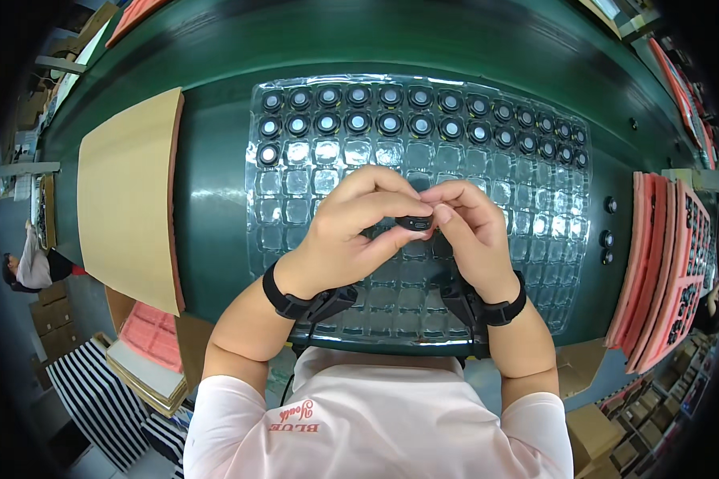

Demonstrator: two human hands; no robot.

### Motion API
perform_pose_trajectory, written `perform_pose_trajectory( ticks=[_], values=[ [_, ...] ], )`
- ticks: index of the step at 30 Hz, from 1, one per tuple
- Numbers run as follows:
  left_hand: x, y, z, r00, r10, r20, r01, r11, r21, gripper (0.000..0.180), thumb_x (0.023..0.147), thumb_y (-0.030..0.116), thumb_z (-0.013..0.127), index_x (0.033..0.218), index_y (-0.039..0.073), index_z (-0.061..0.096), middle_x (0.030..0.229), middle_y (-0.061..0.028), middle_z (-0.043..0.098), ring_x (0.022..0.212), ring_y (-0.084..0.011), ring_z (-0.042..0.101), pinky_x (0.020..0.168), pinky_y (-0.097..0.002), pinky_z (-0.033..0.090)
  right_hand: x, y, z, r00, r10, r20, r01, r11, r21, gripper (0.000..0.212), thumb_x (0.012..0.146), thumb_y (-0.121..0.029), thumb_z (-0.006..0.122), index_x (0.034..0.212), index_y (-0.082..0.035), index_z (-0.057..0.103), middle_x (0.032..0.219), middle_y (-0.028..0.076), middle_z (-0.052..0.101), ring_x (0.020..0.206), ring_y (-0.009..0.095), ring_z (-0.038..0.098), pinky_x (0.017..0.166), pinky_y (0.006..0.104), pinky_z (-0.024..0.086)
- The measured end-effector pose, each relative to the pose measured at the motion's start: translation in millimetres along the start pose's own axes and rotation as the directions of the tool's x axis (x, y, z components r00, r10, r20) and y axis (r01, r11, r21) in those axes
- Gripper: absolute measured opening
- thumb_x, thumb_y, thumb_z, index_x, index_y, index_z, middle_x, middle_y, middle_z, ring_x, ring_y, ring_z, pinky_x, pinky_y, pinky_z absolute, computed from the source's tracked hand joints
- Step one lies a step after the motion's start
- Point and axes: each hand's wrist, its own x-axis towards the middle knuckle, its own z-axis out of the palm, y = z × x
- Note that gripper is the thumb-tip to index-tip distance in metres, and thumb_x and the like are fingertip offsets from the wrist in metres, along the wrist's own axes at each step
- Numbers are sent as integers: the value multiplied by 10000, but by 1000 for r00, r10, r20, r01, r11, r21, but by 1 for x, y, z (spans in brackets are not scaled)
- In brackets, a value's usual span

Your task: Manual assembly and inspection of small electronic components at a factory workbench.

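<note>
Open passage: the strip of dark green tabletop [214, 160] between the flat tan cardboard sheet [128, 199] at left and the transparent plastic tray of square cells [296, 211]. Over the tray's middle, the left hand [351, 223] and right hand [475, 231], meeting at a small black rounded piece [418, 224], block the way. Black discs with silver centres [390, 124] occupy the two far rows and the third row's left end. At right, three loose black round pieces [607, 239] and layered pink foam sheets [643, 255] narrow the margin.

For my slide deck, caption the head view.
Left hand gripping a small black device, right hand right beside it, above a clear tray partly filled with round black pieces.
</note>
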Motion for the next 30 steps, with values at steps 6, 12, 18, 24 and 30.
perform_pose_trajectory(
  ticks=[6, 12, 18, 24, 30],
  values=[
    [-4, -1, 3, 998, -52, 28, 51, 998, 21, 313, 776, -78, 766, 1065, 40, 756, 1146, -109, 595, 951, -202, 653, 780, -300, 561, -5, 2, 2, 997, 4, 78, -10, 997, 81, 309, 958, -12, 683, 1255, 16, 601, 1120, 64, 671, 947, 96, 632, 819, 261, 536],
    [-4, 2, 5, 993, -120, 10, 121, 992, -38, 452, 792, -129, 646, 1228, -12, 649, 1271, -152, 560, 1026, -200, 618, 870, -321, 540, -5, 6, 3, 978, -203, 35, 206, 964, -166, 464, 837, 18, 798, 1260, -5, 610, 1145, 61, 653, 969, 110, 619, 845, 270, 519],
    [-10, -5, 3, 984, -176, -11, 170, 968, -186, 349, 900, -99, 580, 1242, -31, 568, 1292, -158, 547, 1029, -164, 585, 913, -321, 518, -4, 3, 3, 951, -306, 38, 301, 899, -319, 504, 795, 22, 825, 1254, -26, 622, 1116, 61, 648, 953, 123, 619, 840, 276, 508],
    [-8, -1, 0, 975, -220, 17, 217, 943, -252, 278, 928, 8, 623, 1199, -47, 596, 1272, -157, 554, 1028, -171, 592, 909, -319, 519, -3, 5, 5, 939, -343, 38, 337, 887, -316, 508, 790, 24, 828, 1252, -33, 623, 1111, 63, 648, 944, 132, 626, 825, 280, 513],
    [-9, -8, 4, 982, -186, 44, 191, 955, -229, 245, 871, -25, 698, 1110, -8, 649, 1115, -120, 613, 976, -178, 620, 804, -280, 551, -2, 7, 2, 924, -377, 58, 372, 854, -364, 492, 790, 23, 826, 1235, -39, 626, 1100, 68, 647, 927, 147, 629, 809, 288, 514]
  ],
)
